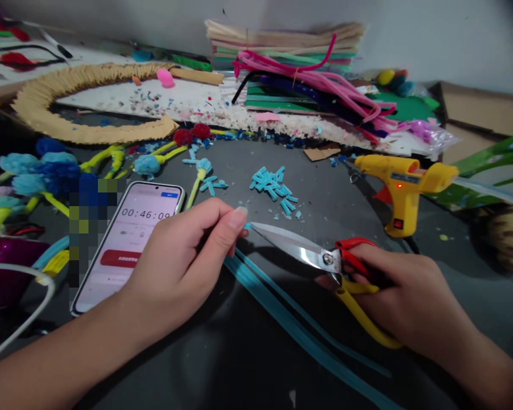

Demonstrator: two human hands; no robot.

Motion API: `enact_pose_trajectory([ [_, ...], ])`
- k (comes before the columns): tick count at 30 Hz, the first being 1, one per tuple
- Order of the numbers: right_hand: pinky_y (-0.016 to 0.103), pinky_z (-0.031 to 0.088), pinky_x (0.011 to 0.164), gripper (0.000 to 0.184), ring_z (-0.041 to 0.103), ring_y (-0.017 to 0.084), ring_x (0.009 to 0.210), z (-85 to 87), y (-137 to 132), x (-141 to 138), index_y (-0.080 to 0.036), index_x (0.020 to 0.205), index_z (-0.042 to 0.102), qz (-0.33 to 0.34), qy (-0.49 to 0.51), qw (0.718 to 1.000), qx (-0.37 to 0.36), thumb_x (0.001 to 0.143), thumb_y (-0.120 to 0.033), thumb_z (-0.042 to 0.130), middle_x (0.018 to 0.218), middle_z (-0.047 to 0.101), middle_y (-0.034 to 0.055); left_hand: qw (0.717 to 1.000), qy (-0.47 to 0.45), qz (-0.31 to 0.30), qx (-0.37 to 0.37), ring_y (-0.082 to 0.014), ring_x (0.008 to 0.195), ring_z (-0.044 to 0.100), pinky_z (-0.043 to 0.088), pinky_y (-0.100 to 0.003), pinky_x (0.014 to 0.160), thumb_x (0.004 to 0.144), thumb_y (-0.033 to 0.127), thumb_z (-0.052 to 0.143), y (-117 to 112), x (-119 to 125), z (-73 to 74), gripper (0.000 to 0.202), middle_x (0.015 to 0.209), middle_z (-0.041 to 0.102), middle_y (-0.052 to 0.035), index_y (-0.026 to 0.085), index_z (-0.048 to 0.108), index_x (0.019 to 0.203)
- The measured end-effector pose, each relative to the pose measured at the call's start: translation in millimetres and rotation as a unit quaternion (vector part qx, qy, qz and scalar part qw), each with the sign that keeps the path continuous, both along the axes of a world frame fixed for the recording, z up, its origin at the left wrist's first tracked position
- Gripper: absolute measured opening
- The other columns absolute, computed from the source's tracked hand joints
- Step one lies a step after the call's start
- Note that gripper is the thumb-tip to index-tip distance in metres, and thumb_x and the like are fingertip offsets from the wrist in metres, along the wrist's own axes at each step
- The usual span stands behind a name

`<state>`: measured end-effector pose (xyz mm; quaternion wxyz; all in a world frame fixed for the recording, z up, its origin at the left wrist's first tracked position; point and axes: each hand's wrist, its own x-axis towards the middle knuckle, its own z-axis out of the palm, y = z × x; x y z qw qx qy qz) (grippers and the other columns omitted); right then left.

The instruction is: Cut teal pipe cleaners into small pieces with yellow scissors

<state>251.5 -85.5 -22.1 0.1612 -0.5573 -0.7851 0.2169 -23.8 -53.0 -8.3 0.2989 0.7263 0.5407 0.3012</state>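
Observation:
My left hand [196,247] pinches a bunch of light-blue pipe cleaners [277,310], with a small blue tip showing past thumb and forefinger. Their long ends trail below the hand toward the lower right. Scissors [294,242] with red and yellow handles are gripped in my right hand [406,307]. The blades point left and look closed or nearly so, their tip right at the blue end by my left thumb. A loose pile of short blue cut pieces [271,185] lies just beyond. My left fingers hide the grip on the bunch.
A phone [119,228] running a timer lies left of my hand. Blue pipe-cleaner flowers [51,171] crowd the left side. A yellow glue gun [404,191] with a lit red light stands at right. Pink pipe cleaners [316,85] and stacked sheets [282,42] lie behind.

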Motion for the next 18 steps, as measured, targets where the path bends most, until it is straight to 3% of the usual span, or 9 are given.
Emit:
enact_pose_trajectory([
  [4, 0.026, 0.037, 0.048, 0.025, 0.045, 0.012, 0.05, 0.5, -0.9, -0.3, -0.023, 0.073, 0.063, -0.011, 0.009, 1.0, -0.015, 0.082, -0.045, 0.069, 0.061, 0.059, -0.001, 1.0, 0.007, 0.016, -0.016, -0.0112, 0.053, 0.049, 0.037, -0.025, 0.049, 0.098, 0.037, 0.045, -0.5, 1.1, 0.7, 0.032, 0.059, 0.053, 0.0031, 0.022, 0.054, 0.071],
  [9, 0.028, 0.036, 0.046, 0.031, 0.039, 0.013, 0.048, -2.7, -6.2, -0.5, -0.024, 0.067, 0.05, -0.041, -0.001, 0.999, -0.022, 0.079, -0.044, 0.07, 0.054, 0.045, -0.0026, 1.0, 0.008, 0.016, -0.011, -0.0095, 0.05, 0.045, 0.034, -0.024, 0.047, 0.098, 0.036, 0.045, -0.5, 0.7, 0.6, 0.033, 0.056, 0.049, 0.0042, 0.021, 0.051, 0.069],
  [18, 0.028, 0.038, 0.048, 0.022, 0.043, 0.015, 0.052, -3.7, -4.4, -1.4, -0.024, 0.075, 0.062, -0.029, -0.005, 0.999, -0.033, 0.08, -0.044, 0.07, 0.06, 0.055, 0.0, 1.0, 0.007, -0.001, 0.006, -0.0051, 0.052, 0.043, 0.035, -0.02, 0.05, 0.099, 0.031, 0.045, 0.1, 0.7, 1.3, 0.034, 0.058, 0.046, 0.0064, 0.019, 0.046, 0.068],
])
